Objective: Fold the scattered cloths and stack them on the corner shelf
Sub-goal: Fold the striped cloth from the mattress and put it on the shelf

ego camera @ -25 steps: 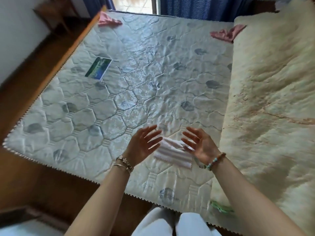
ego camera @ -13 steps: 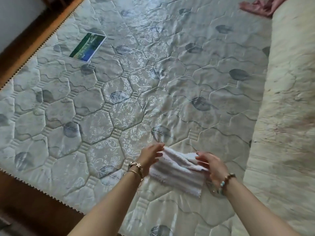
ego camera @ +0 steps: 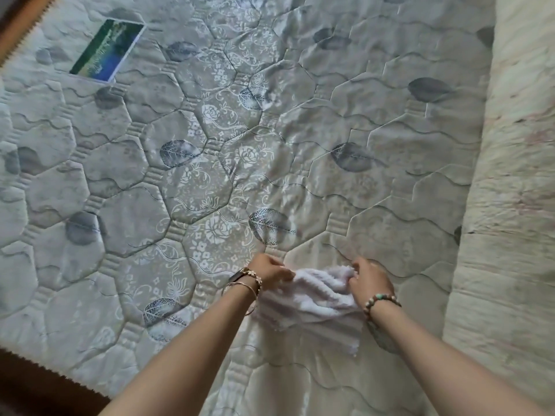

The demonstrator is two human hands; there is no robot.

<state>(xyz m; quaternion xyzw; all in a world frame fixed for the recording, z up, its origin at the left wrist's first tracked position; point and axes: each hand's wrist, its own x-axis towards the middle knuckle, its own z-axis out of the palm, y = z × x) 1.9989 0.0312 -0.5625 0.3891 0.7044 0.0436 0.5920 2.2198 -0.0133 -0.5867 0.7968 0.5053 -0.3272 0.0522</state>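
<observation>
A small white ribbed cloth (ego camera: 315,304) lies near the front of the quilted mattress (ego camera: 210,175). My left hand (ego camera: 268,270) pinches its far left corner. My right hand (ego camera: 371,280) grips its far right corner, and the far edge is bunched up between the two hands. The near edge of the cloth rests flat on the mattress. The corner shelf and the other cloths are out of view.
A green and blue card (ego camera: 106,51) lies on the mattress at the far left. A cream fleecy blanket (ego camera: 516,205) covers the right side of the bed. The wooden bed frame (ego camera: 18,25) and dark floor (ego camera: 36,385) lie to the left.
Both hands, open above the cloth a second ago, have closed on its far corners and bunched the far edge. The view has moved in closer and lower over the mattress.
</observation>
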